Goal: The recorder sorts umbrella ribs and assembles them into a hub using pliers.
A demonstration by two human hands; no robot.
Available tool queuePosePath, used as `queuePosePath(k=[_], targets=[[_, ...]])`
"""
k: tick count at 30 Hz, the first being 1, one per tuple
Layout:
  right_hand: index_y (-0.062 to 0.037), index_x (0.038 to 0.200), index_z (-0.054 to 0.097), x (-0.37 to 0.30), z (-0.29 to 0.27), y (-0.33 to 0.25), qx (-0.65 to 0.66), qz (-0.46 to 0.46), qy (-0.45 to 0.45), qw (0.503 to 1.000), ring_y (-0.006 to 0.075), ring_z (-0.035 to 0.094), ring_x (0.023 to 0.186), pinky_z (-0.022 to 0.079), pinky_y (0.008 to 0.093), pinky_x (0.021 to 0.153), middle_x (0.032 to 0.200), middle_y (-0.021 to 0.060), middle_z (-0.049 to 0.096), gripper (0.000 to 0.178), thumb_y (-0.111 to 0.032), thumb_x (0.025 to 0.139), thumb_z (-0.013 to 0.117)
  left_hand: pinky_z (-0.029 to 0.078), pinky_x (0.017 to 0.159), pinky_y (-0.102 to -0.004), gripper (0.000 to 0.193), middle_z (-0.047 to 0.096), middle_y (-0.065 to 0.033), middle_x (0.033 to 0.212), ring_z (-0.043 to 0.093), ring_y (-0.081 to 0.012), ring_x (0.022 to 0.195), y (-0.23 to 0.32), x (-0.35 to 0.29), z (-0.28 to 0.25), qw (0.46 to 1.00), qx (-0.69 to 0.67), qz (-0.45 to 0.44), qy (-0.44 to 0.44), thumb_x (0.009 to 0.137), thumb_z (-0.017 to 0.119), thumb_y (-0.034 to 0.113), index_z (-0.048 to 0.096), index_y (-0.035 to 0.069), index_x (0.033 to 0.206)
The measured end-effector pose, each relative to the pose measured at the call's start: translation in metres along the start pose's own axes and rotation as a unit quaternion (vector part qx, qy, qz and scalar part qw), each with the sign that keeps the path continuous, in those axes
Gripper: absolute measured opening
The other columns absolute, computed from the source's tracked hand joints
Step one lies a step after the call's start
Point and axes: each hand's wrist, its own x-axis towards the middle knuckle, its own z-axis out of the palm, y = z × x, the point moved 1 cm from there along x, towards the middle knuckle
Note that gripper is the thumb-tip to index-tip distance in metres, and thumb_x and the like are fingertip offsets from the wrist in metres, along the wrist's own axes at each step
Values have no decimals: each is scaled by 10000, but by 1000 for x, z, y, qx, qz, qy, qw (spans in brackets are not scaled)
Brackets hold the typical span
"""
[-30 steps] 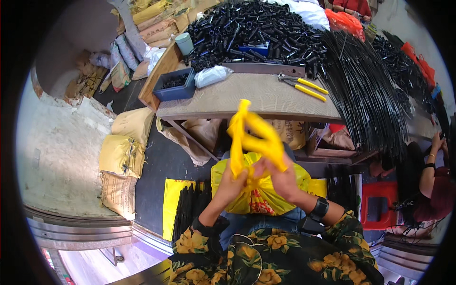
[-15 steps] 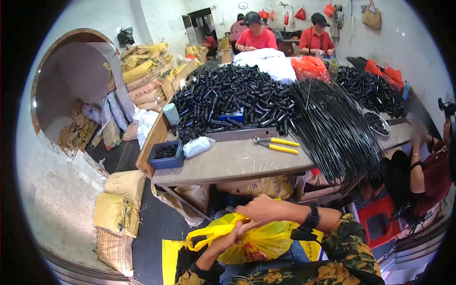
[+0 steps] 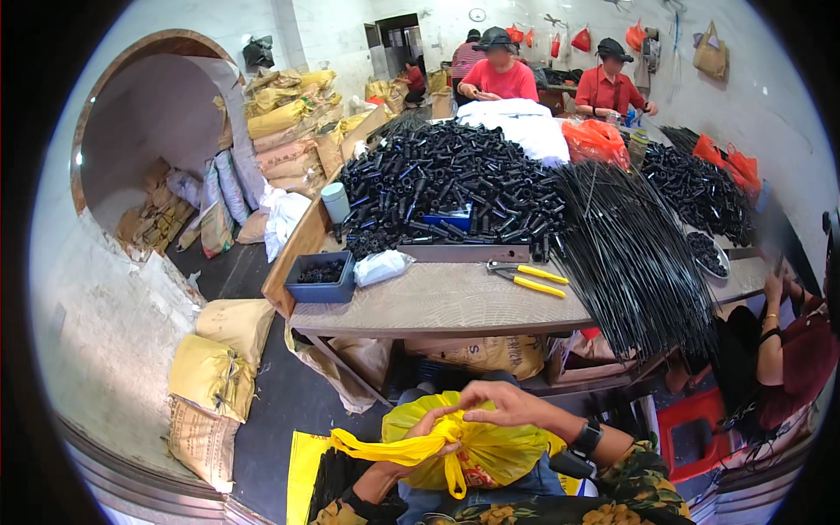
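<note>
Bag (image 3: 512, 451) sat on lap (image 3: 535, 481), near table (image 3: 437, 306). Left hand (image 3: 430, 423) clamped its neck (image 3: 452, 427); right hand (image 3: 500, 401) curled alongside, couldn't tell if gripping. Thin plastic, likely soft, slippery, bulky; gathered neck seemed best hold.

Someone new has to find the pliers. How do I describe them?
Start at the long workbench, heaped with small black tubular parts. On its bare near strip, just left of the fan of long black rods, lie the pliers. Their two bright yellow handles set them apart from the black rods and parts.
</note>
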Motion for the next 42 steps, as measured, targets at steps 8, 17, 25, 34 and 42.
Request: queuePosePath(k=[8,17,25,34,42], targets=[[-83,1365,245,14,35,18,264,-49,44,962,220,437,1138,335,329,996,1175,107,422,672,-143,813,624,416,893,-285,718,482,-104,1149,522,-152,1021,-7,-8,-18,999,44,2,-28,770,681,70,218,48,1319],[-65,1264,377,18,57,22,222,4,79,972,232,537,1022,421,317,872,1084,147,557,512,-222,830,599,442,802,-266,540,547,-92,1061,555,-164,929,-7,-15,-23,982,177,14,60,733,730,163,440,50,1175],[-39,1183,443,12,67,15,98,50,176,978,277,605,837,481,336,731,952,162,599,397,-200,842,567,478,641,-342,350,592,-147,799,619,-310,765,-21,-4,-13,849,443,102,270,735,678,180,460,68,985],[-55,1231,445,11,47,53,472,100,5,876,37,545,663,472,155,571,939,6,562,346,-148,898,464,455,618,-313,351,573,-130,781,585,-249,701,-31,20,-10,883,393,76,247,742,677,190,491,30,993],[-34,1080,538,25,27,53,274,83,-63,956,144,602,796,491,264,671,922,37,611,238,-78,846,530,411,846,-241,583,509,-95,1060,524,-145,961,-44,19,-33,989,143,18,23,795,638,139,355,74,1300]])
